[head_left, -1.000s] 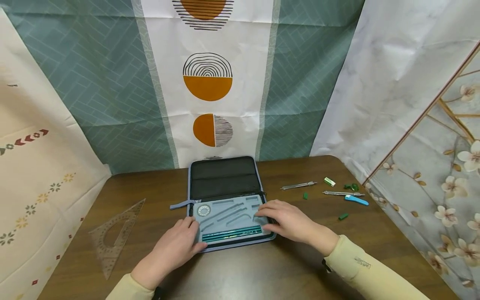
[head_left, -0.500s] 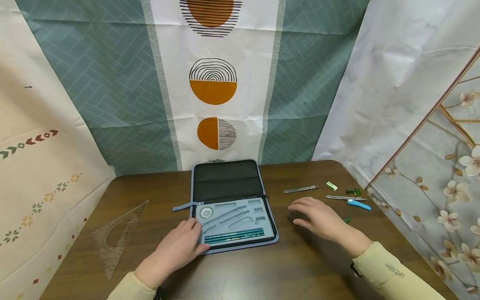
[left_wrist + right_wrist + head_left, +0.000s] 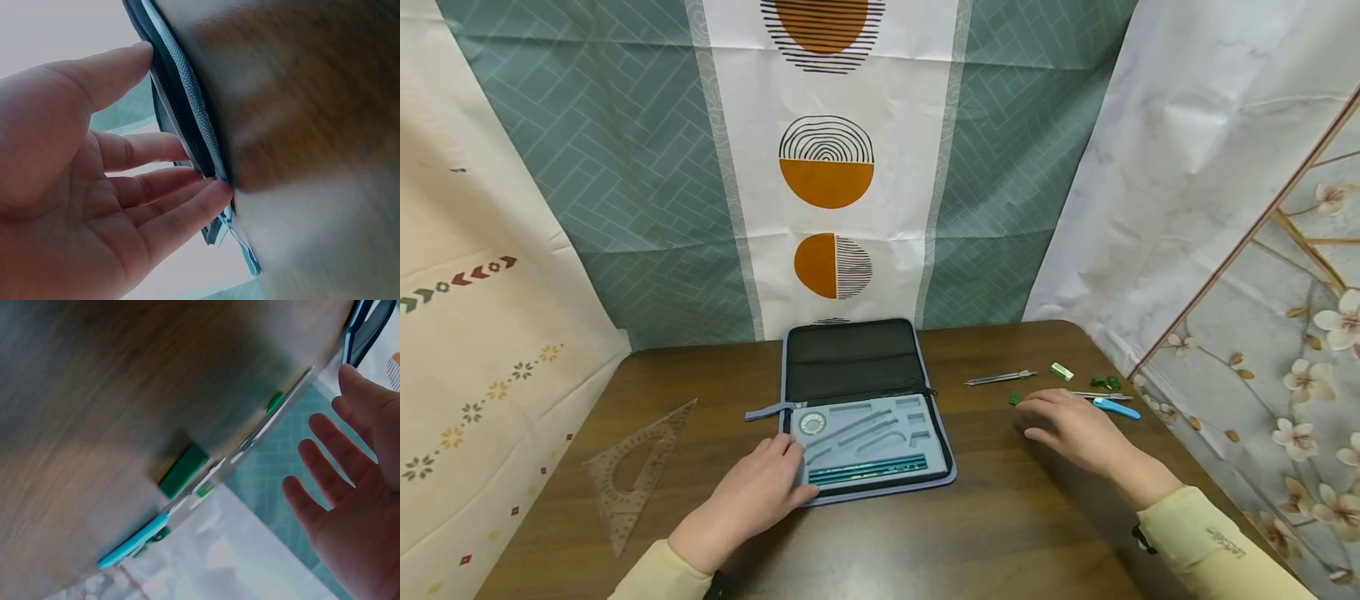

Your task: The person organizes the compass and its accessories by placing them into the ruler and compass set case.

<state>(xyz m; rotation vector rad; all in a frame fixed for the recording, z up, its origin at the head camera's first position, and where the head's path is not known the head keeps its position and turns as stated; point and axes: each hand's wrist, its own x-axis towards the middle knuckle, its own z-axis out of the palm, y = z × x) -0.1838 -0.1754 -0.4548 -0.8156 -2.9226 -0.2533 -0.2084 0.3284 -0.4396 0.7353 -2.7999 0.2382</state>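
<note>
A zippered case (image 3: 852, 346) lies unfolded on the table, its black lid leaning back. Inside is a grey-blue moulded tray (image 3: 934, 458) with several dark green pencils (image 3: 868, 469) along the front and a round piece (image 3: 812, 423) at upper left; other slots are bare. My left hand (image 3: 752, 487) rests on the case's left front corner, fingertips and thumb touching its rim (image 3: 200, 119). Over the table to the right, my right hand (image 3: 1078, 433) hovers with loose fingers, holding nothing. A green block (image 3: 184, 470) shows in the right wrist view; the hand hides it from the head view.
Right of the case lie a metal compass (image 3: 1000, 378), a small green piece (image 3: 1014, 398), a green-and-white eraser (image 3: 1062, 372), green bits (image 3: 1107, 382), a second metal tool (image 3: 1120, 396) and a blue-handled item (image 3: 1116, 408). A clear set square (image 3: 625, 508) lies left.
My right hand has left the tray's right side and moved right over the table, uncovering the small green piece again. My left hand stays at the case's corner.
</note>
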